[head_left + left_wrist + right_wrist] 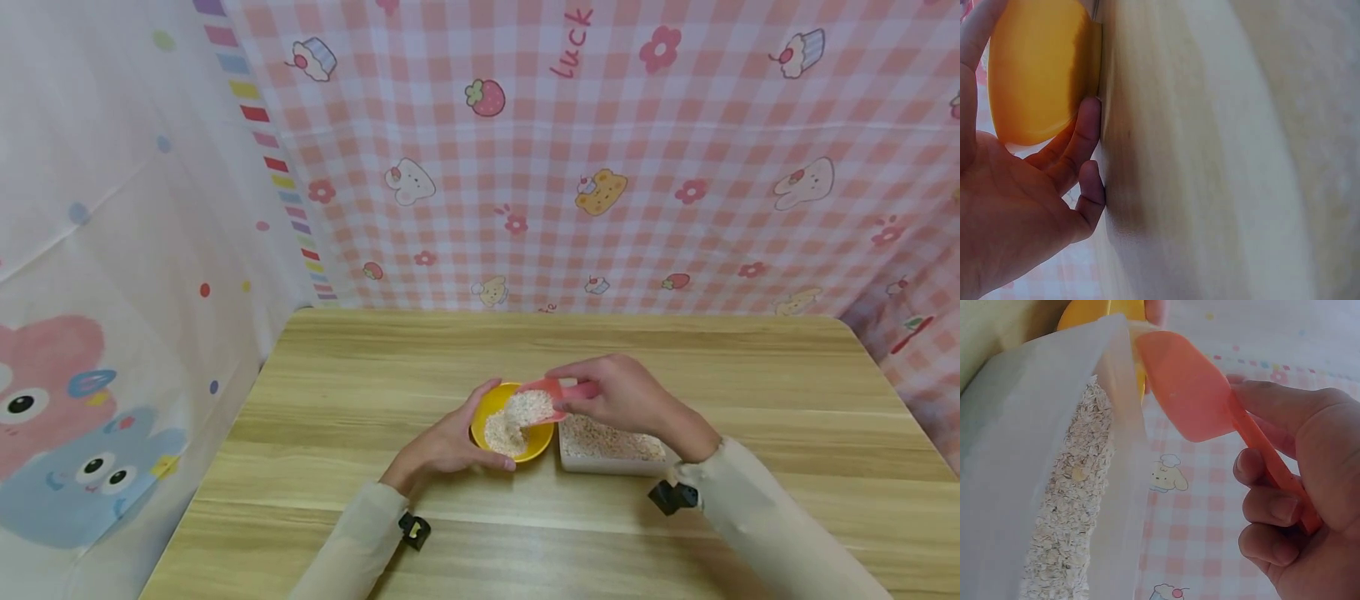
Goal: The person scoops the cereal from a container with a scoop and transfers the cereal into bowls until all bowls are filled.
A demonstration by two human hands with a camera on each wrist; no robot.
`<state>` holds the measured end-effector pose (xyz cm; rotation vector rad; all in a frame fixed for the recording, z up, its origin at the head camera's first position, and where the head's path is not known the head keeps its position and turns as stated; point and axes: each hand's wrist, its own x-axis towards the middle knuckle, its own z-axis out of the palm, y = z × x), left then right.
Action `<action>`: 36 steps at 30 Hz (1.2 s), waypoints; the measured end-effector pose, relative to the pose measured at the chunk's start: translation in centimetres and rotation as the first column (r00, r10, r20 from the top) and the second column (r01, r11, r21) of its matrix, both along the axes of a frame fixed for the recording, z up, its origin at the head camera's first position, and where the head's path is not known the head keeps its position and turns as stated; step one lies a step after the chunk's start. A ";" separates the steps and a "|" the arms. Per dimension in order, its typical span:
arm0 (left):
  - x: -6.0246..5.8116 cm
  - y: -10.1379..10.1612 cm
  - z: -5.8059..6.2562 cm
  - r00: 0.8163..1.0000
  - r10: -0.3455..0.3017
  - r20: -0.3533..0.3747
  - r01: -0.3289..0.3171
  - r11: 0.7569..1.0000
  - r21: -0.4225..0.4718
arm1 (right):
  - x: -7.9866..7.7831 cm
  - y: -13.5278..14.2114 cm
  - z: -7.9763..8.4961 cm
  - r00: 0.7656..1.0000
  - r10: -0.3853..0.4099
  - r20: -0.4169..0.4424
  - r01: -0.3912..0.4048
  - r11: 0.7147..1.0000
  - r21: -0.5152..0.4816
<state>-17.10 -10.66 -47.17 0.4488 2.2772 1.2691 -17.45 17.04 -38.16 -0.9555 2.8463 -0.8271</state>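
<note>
My left hand [452,439] grips a yellow bowl [542,441] by its left side, thumb and fingers spread around it. In the left wrist view the bowl's base is down at the table, with fingertips beside it. A mound of oat flakes [501,437] lies inside. My right hand [618,390] holds an orange-pink scoop [1191,394] by its handle, fingers curled round it. The scoop is tilted over the bowl's right side, and oats [529,407] on it spill off its lip into the bowl. Its underside faces the right wrist camera.
A translucent white container [611,467] of oats [1069,506] stands just right of the bowl, below my right hand. The wooden table [420,350] backs onto a pink checked cloth [525,167]. A white printed cloth [150,250] hangs at the left.
</note>
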 end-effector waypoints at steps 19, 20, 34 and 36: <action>0.1 0.0 0.2 1.000 -0.002 -0.020 0.002 1.000 -0.006 | -0.1 -1.3 1.2 0.996 0.054 -0.072 -0.041 0.984 0.175; 0.1 0.0 0.2 1.000 -0.003 -0.021 0.003 1.000 -0.004 | -0.1 -1.3 1.3 0.995 0.057 -0.077 -0.043 0.983 0.181; 0.1 0.0 0.1 1.000 -0.002 -0.025 0.001 1.000 -0.016 | 0.2 -1.5 2.6 0.978 0.101 -0.181 -0.058 0.972 0.228; 0.1 0.0 0.2 1.000 -0.002 -0.023 0.001 1.000 -0.020 | 0.2 -1.5 2.6 0.977 0.105 -0.183 -0.062 0.971 0.230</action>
